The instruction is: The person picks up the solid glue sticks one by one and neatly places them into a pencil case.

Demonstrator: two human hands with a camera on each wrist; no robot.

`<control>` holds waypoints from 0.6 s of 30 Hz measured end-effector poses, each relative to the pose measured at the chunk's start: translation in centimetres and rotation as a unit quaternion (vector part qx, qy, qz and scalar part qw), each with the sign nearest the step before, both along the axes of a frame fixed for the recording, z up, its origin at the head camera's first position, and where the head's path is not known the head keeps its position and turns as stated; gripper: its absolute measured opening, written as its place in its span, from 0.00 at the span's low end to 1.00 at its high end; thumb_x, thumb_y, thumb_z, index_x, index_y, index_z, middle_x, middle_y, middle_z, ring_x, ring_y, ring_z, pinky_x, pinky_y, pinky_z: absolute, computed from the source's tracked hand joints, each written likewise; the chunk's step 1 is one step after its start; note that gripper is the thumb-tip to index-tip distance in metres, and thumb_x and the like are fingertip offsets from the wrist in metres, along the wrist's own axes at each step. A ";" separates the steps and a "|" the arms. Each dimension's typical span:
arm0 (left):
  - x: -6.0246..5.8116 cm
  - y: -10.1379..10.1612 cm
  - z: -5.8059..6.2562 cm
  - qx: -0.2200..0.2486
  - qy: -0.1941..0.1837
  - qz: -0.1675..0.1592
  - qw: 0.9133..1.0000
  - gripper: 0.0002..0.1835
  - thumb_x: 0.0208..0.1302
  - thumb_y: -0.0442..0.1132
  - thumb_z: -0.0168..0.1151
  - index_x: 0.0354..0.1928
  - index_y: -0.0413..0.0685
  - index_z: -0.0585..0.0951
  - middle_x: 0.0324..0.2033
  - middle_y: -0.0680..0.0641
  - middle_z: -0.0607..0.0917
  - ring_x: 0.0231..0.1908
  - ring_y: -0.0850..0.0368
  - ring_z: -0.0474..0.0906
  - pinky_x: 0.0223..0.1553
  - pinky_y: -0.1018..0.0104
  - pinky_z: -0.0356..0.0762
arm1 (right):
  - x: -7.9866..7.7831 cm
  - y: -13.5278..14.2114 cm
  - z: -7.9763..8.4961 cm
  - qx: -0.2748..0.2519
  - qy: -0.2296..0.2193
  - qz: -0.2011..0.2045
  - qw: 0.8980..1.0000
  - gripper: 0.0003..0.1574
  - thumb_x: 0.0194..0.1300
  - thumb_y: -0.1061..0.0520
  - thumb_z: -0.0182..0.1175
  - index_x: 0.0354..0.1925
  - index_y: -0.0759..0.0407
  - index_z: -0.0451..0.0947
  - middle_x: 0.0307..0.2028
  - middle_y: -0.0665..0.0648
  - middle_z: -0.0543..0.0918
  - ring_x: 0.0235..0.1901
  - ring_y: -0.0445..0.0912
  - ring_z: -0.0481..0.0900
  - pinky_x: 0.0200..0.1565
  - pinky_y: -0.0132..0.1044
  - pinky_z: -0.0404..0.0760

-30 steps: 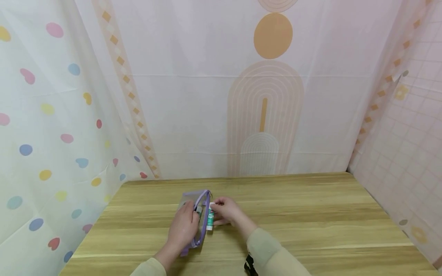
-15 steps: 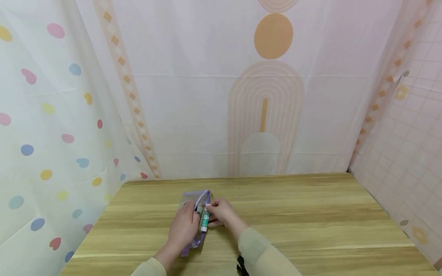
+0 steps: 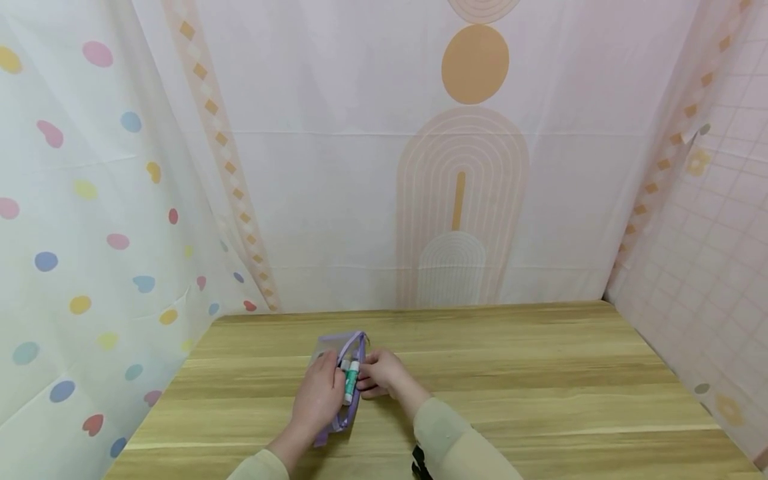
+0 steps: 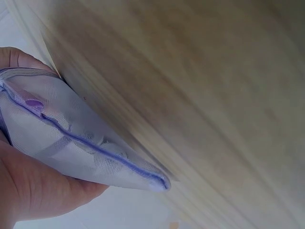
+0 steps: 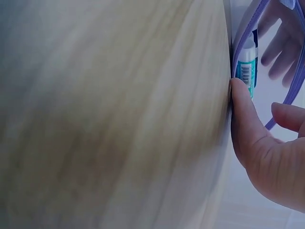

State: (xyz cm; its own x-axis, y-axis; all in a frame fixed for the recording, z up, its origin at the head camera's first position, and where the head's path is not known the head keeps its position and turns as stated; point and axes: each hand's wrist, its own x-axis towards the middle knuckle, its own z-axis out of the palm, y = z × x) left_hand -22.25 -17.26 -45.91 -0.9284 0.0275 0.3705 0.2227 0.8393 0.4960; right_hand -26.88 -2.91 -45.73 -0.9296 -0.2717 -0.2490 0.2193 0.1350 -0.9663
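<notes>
A translucent mesh zip pouch (image 3: 327, 343) with purple trim lies on the table, its mouth spread toward the right. My left hand (image 3: 319, 395) grips it, thumb on one side and fingers on the other; the left wrist view shows the mesh pouch (image 4: 81, 129) between them. Inside the mouth sits a green-and-white glue stick (image 3: 351, 383), with another light-capped tube (image 3: 345, 365) beside it. My right hand (image 3: 385, 375) is at the pouch's right rim. In the right wrist view its fingertip is right at the purple edge, near the barcoded glue stick (image 5: 245, 67), its digits spread apart.
The wood-grain table (image 3: 540, 380) extends widely to the right. A patterned white curtain (image 3: 336, 200) hangs behind it, with a dotted curtain (image 3: 108, 280) at the left. Something black (image 3: 420, 461) hangs by the right sleeve (image 3: 450, 427).
The glue stick has moved left from the right fingers into the pouch's mouth. My right hand followed it leftward and has let it go. The left hand keeps its grip on the pouch.
</notes>
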 end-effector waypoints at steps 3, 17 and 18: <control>0.0 -0.1 0.0 -0.001 0.004 -0.003 1.000 0.23 0.68 0.32 0.48 0.63 0.28 0.72 0.55 0.31 0.79 0.53 0.36 0.77 0.54 0.42 0.75 | 0.1 0.1 0.1 0.011 0.003 0.012 1.000 0.13 0.72 0.65 0.53 0.52 0.73 0.75 0.34 0.62 0.82 0.29 0.50 0.84 0.33 0.44 0.87; 0.0 -0.2 -0.1 0.003 -0.002 -0.019 1.000 0.23 0.71 0.33 0.45 0.65 0.28 0.71 0.61 0.30 0.75 0.60 0.32 0.72 0.61 0.40 0.69 | 0.1 -0.2 0.5 0.050 0.013 0.044 0.998 0.14 0.71 0.66 0.54 0.51 0.71 0.80 0.35 0.60 0.84 0.34 0.50 0.85 0.36 0.44 0.87; 0.0 -0.2 -0.1 0.004 -0.004 -0.020 1.000 0.23 0.71 0.33 0.45 0.65 0.28 0.70 0.61 0.29 0.74 0.61 0.32 0.71 0.62 0.40 0.68 | 0.1 -0.2 0.5 0.052 0.013 0.046 0.998 0.14 0.71 0.66 0.54 0.51 0.71 0.80 0.35 0.60 0.84 0.34 0.50 0.84 0.36 0.44 0.87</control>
State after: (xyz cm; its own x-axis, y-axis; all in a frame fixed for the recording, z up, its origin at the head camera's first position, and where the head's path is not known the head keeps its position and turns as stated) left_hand -22.22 -17.48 -46.00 -0.9297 0.0613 0.3632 0.2516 0.8258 0.5047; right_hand -26.77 -3.11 -45.27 -0.9086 -0.3292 -0.2572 0.1775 0.2531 -0.9510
